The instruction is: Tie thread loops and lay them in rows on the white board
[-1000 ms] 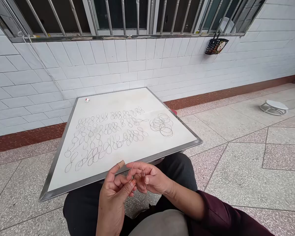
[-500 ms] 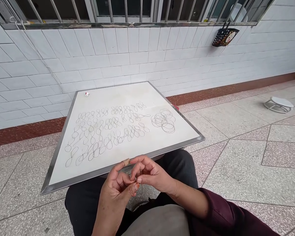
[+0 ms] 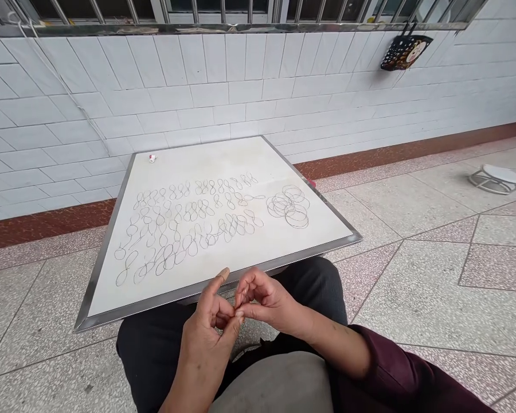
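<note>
My left hand (image 3: 210, 332) and my right hand (image 3: 269, 304) meet over my lap, just off the near edge of the white table (image 3: 279, 252). Both pinch at one spot with thumb and fingertips; a thin wire seems to be between them, mostly hidden. The left index finger, with a tan wrap on its tip, points up and away. Rows of thin wire pieces twisted into figure-eight shapes (image 3: 167, 258) cover the table's left and middle. On its right side lies an overlapping pile of round wire loops (image 3: 296, 215).
A small white and red object (image 3: 152, 158) sits at the table's far left corner. Behind stands a tiled wall with a barred window; a dark patterned bag (image 3: 406, 53) hangs there. A white stool (image 3: 495, 179) stands on the floor at right.
The right index finger has drawn back from the left index fingertip and curled in. The wire loop seen below the hands is no longer distinct. The view has shifted slightly.
</note>
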`<state>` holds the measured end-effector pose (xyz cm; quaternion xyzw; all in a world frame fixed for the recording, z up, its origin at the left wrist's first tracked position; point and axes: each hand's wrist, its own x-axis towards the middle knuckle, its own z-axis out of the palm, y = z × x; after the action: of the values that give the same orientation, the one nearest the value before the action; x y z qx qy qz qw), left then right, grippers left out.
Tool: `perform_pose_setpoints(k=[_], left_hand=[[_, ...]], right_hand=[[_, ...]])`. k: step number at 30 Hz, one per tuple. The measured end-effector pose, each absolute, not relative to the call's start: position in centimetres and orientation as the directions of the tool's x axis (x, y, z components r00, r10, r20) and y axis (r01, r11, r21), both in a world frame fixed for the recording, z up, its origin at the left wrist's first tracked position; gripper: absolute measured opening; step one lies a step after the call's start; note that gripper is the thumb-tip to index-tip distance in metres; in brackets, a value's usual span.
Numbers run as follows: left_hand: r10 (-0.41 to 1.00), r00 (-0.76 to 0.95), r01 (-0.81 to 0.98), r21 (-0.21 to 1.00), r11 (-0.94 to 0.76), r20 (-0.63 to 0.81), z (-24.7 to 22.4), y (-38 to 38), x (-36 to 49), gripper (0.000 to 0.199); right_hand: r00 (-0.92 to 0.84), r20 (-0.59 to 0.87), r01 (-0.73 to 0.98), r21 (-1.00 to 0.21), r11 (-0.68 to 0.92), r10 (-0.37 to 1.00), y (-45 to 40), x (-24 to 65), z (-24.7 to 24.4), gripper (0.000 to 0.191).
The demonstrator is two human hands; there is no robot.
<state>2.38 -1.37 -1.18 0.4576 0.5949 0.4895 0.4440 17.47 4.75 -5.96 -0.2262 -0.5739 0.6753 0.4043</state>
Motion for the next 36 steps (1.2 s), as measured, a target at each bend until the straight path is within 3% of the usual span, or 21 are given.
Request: perform_pose_setpoints(k=[7,12,19,26,29,36], left_hand=[[0.972,-0.212,0.323,0.946,-0.031,0.105,-3.8,-0.8,2.0,0.059],[0.938,-0.309,0.341,0.939,-0.042,0.155,-4.7,-0.8,2.6,0.05],[0.96,-0.277,0.294,0.955,0.052,0.033,-4.9,-0.6,2.4,0.069],[0.984,-0.175,0.428,0.903,0.046,0.033,-5.8,-0.4,1.9,0.066],[0.98,-0.161,0.5,0.865,-0.023,0.12,-6.9,-0.2,1.9,0.063],[0.893,-0.124,0.728,0.651,-0.215,0.433,-8.8,0.2,2.0,0.052]], right_hand=[[-0.427,0.151,-0.006,-0.986,0.164,0.892,4.3,17.1,-5.9,0.018],[-0.368,0.108,-0.001,-0.993,0.116,0.924,4.2,16.6,-6.3,0.014],[-0.434,0.034,-0.081,-0.997,-0.001,0.9,5.0,16.7,-6.7,0.017],[-0.385,0.158,0.282,-0.918,0.279,0.909,4.8,16.7,-6.9,0.008],[-0.396,0.179,0.363,-0.87,0.333,0.901,4.8,16.4,-7.3,0.012],[-0.335,0.133,0.364,-0.895,0.258,0.933,5.2,15.2,-7.8,0.014]])
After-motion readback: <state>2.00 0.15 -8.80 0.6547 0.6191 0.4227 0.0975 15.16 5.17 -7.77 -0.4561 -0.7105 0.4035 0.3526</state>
